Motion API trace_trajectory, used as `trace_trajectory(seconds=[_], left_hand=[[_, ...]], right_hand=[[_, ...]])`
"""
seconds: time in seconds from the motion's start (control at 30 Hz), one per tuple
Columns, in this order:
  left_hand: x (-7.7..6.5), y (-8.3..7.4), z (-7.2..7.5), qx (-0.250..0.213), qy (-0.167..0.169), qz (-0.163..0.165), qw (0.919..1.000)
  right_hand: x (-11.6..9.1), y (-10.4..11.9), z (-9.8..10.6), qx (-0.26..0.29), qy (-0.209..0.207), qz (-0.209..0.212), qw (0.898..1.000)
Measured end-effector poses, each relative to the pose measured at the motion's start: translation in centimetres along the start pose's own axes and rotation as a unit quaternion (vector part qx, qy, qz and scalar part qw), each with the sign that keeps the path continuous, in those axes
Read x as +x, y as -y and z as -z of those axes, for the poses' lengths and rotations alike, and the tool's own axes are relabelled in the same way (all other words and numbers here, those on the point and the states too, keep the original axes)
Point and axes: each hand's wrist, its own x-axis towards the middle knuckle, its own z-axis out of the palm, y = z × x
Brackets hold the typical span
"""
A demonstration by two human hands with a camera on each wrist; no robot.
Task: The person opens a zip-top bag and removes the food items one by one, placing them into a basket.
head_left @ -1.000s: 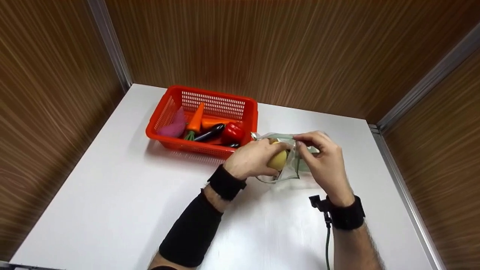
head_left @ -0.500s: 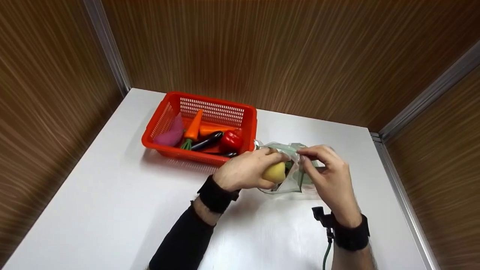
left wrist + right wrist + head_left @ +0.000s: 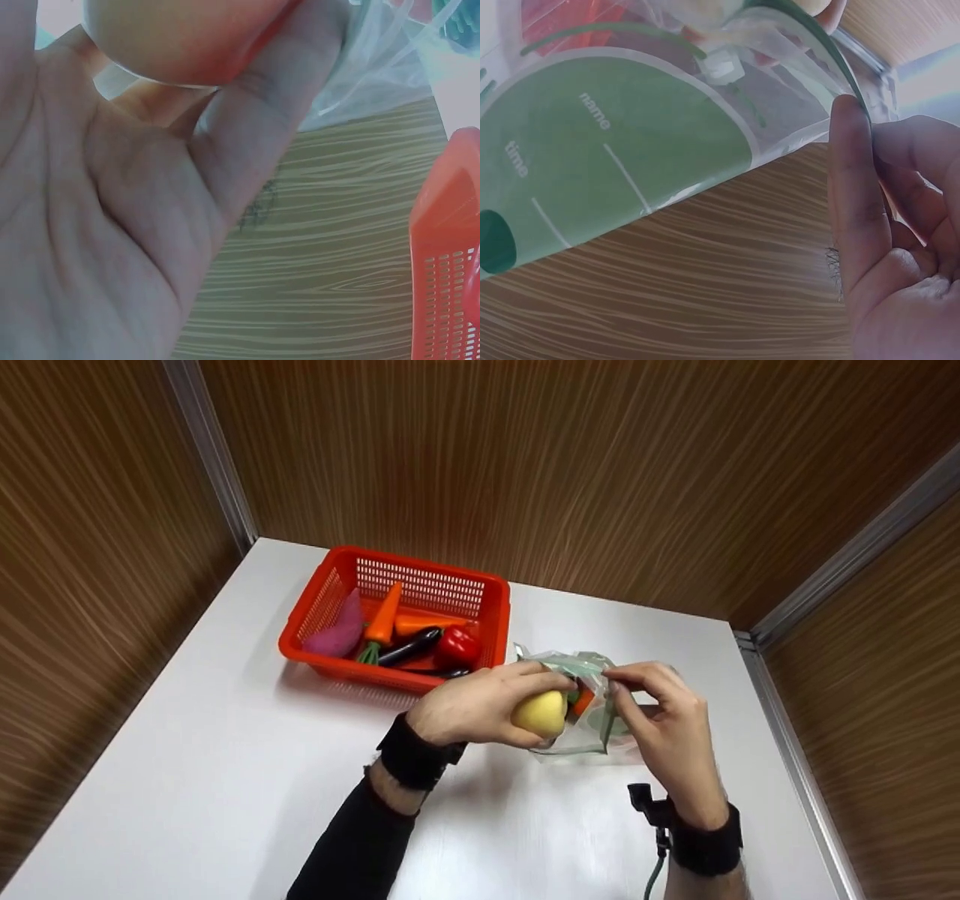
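Note:
My left hand (image 3: 480,701) holds a rounded yellow fruit (image 3: 541,715) at the mouth of a clear zip bag (image 3: 574,742). In the left wrist view the fruit (image 3: 187,37) has a red blush; its exact kind is unclear. Thumb and index finger of my right hand (image 3: 664,720) pinch the rim of the bag's mouth on its right. The right wrist view shows the bag (image 3: 615,135) with a green panel printed "name" and "time". Inside the bag lies an orange thing (image 3: 582,701) with green beside it, partly hidden.
Left of the hands stands a red plastic basket (image 3: 345,663). In it are a purple sweet potato (image 3: 337,634), carrots (image 3: 384,619), dark eggplants (image 3: 411,647) and a red bell pepper (image 3: 458,646). Wood-grain panels (image 3: 480,472) bound the white table (image 3: 195,735).
The left hand and fruit have shifted left and nearer to me, so more of the fruit and the bag's orange content show. The right hand, still pinching the rim, has come slightly nearer and rightward.

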Motion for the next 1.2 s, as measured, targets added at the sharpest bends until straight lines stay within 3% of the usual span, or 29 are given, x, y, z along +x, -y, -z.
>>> trace_trajectory(seconds=[0.3, 0.5, 0.63, 0.83, 1.03, 1.2], left_hand=[[-1.3, 1.0, 1.7, -0.038, -0.006, -0.004, 0.9992], [-2.6, 2.8, 3.5, -0.043, -0.047, 0.017, 0.9978], [-3.8, 4.4, 4.7, -0.042, -0.089, 0.066, 0.9930], [-5.8, 6.9, 6.1, -0.034, -0.144, 0.160, 0.9759], [-8.7, 9.5, 6.9, -0.049, -0.170, 0.239, 0.9548], [-10.1, 11.5, 7.3, -0.039, -0.181, 0.274, 0.9437]], right_hand=[[0.1, -0.2, 0.5, 0.002, -0.006, 0.006, 1.000], [0.4, -0.1, 0.7, 0.002, -0.013, 0.005, 1.000], [0.0, -0.2, 0.8, 0.004, -0.016, 0.002, 1.000], [-0.2, -0.1, 0.7, 0.006, -0.019, 0.006, 1.000], [0.0, 0.2, 0.0, 0.022, -0.006, 0.006, 1.000], [0.0, 0.5, -0.1, 0.028, -0.005, 0.010, 1.000]])
